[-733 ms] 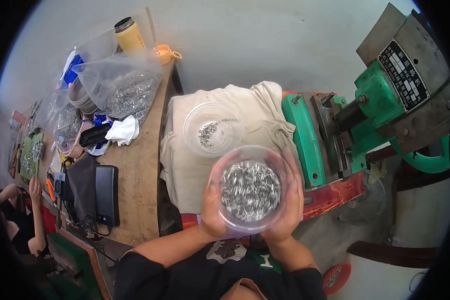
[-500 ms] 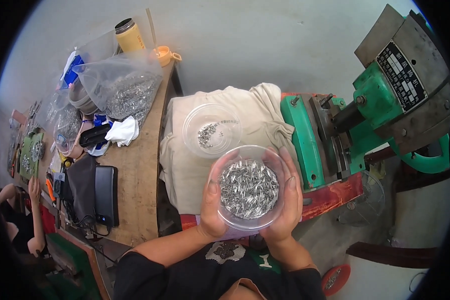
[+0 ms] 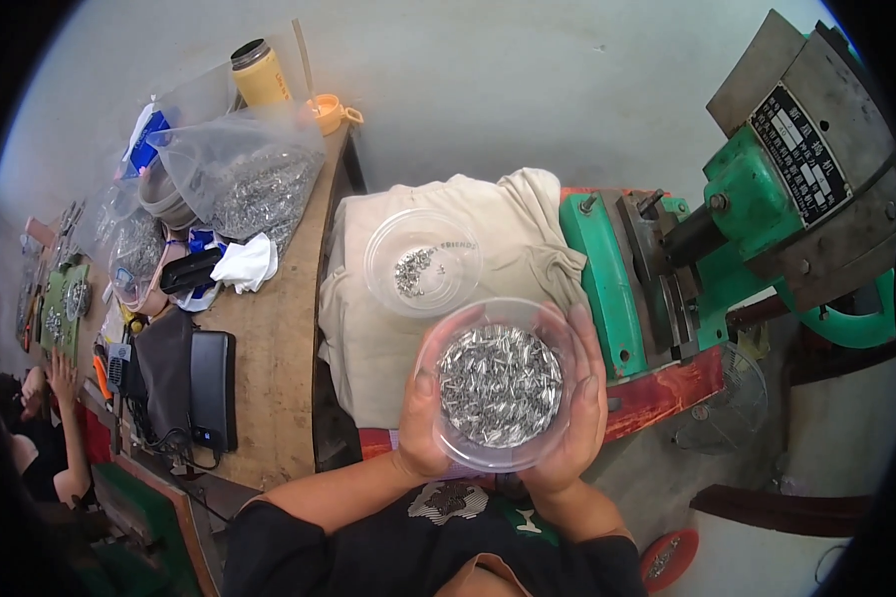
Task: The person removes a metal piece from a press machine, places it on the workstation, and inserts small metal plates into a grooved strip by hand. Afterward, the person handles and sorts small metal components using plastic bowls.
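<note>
Between both palms I hold a clear round plastic tub (image 3: 448, 443), heaped inside with small shiny metal pins (image 3: 498, 383). My left hand (image 3: 423, 428) wraps its left side, thumb near the rim. Around the right side curves my right hand (image 3: 579, 428), its fingers along the wall. Just beyond it, a second clear plastic tub (image 3: 380, 234) rests on a beige cloth (image 3: 358, 368), with a small cluster of metal pieces (image 3: 408, 274) on its bottom.
A green press (image 3: 592, 279) stands on a red bench (image 3: 667, 393) at the right. On the left wooden table (image 3: 279, 378) lie a bag of metal parts (image 3: 264, 189), a yellow bottle (image 3: 259, 75) and a black device (image 3: 211, 388). Another person's hand (image 3: 63, 378) is at far left.
The held tub has come slightly nearer to me and a little to the right, both hands still round it. At far left, the other person's arms have shifted.
</note>
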The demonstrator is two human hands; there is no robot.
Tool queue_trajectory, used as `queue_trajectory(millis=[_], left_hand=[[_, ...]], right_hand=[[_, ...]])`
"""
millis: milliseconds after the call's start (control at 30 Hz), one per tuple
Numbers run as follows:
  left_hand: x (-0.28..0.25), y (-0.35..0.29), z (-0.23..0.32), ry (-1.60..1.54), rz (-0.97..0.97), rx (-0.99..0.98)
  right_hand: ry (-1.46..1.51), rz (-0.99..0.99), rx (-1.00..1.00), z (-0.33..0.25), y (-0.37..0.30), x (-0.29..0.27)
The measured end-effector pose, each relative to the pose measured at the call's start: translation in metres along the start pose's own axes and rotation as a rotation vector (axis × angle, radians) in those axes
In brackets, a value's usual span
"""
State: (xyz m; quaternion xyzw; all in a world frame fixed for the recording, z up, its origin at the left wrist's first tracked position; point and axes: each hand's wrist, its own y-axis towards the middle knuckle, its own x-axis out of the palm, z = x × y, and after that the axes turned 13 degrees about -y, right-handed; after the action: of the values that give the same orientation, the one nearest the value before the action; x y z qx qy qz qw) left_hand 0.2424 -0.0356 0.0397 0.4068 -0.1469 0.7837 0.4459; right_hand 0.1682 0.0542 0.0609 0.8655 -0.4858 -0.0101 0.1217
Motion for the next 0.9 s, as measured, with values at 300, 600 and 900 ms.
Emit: queue_trajectory(millis=[300,600,900], left_hand=[[0.002,0.007,-0.002,0.021,0.020,0.004],[0.003,0.009,-0.001,0.011,-0.009,0.003],[0.001,0.009,-0.004,0.044,0.016,-0.001]], right_hand=[[-0.041,-0.018,-0.045,-0.001,-0.001,-0.005],[-0.063,-0.006,-0.070,0.002,0.004,-0.006],[-0.012,0.010,-0.062,0.004,0.001,-0.004]])
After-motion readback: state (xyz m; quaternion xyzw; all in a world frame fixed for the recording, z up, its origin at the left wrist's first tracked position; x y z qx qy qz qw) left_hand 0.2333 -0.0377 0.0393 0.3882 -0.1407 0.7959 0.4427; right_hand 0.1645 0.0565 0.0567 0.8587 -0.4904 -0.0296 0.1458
